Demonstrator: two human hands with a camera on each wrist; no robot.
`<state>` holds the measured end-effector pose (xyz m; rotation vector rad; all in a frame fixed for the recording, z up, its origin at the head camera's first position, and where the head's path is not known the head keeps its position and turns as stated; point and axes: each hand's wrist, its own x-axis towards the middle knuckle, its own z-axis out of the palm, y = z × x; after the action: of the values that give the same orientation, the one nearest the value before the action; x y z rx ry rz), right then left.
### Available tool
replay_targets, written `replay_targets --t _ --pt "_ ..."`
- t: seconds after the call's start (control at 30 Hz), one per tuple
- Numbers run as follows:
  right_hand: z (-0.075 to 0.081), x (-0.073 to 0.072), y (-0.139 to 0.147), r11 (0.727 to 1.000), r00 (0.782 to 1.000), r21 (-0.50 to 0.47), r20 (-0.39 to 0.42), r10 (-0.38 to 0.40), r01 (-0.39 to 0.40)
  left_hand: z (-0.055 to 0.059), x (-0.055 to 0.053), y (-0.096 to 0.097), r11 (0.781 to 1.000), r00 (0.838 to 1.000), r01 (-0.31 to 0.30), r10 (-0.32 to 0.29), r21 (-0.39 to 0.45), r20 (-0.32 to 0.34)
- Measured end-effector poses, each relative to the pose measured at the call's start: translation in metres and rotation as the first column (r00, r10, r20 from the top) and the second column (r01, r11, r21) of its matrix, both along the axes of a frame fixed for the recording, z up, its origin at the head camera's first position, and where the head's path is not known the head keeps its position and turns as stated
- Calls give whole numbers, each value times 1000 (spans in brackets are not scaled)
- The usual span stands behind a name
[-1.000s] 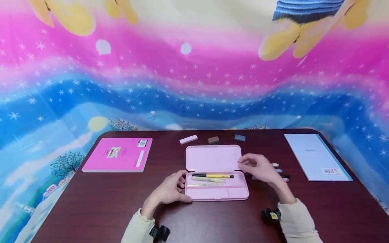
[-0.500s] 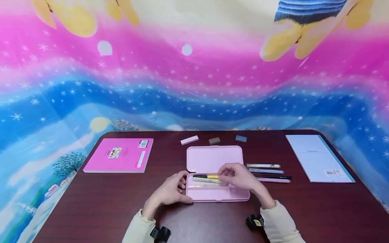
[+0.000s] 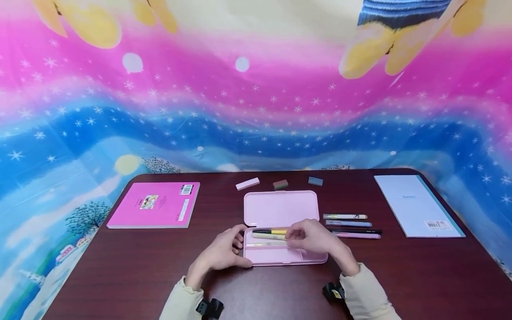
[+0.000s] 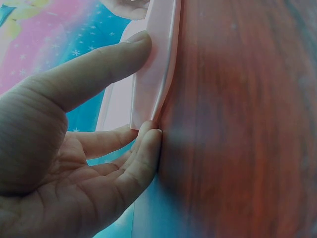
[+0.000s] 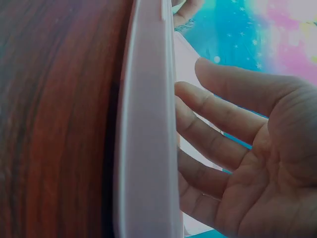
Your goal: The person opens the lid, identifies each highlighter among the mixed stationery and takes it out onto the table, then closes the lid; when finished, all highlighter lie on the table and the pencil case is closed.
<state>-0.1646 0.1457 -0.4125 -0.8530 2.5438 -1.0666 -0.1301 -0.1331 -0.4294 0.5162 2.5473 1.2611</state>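
Note:
A pink pencil case [image 3: 272,256] lies on the table with its lid [image 3: 280,208] folded back. My left hand [image 3: 221,251] holds its left end, thumb at the front corner and fingers around the side, as the left wrist view shows. Over the tray's long compartment is my right hand [image 3: 314,238]. In the right wrist view its thumb [image 5: 233,84] stands apart from the bent fingers, whose tips dip behind the case wall. Partly covered by this hand are a yellow-and-black pen [image 3: 266,231], a pale yellow pen [image 3: 267,236] and a clear, pale stick [image 3: 264,244].
Right of the case lie a white pen [image 3: 340,217], a blue pen [image 3: 352,224], a black pen [image 3: 370,231] and a pink pen [image 3: 360,235]. Three erasers [image 3: 281,184] sit behind the lid. A pink book [image 3: 160,211] is at left, a light-blue notebook [image 3: 412,204] at right.
My right hand has moved left from the lid's right edge to over the pens in the tray, then slightly lower toward the front. My left hand stays on the case.

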Motion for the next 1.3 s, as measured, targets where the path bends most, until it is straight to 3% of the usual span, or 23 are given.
replay_targets --t 0.4,0.7,1.3 --pt "11 7 2 989 1000 143 -7 -29 30 -1 -1 0 1000 1000 7 -7 -7 -9" --pt "8 10 -4 988 999 151 15 -35 33 -1 -1 0 1000 1000 5 -5 -12 -8" --pt "9 15 -17 961 975 170 -4 -220 218 -2 -1 0 1000 1000 3 -3 -16 -2"
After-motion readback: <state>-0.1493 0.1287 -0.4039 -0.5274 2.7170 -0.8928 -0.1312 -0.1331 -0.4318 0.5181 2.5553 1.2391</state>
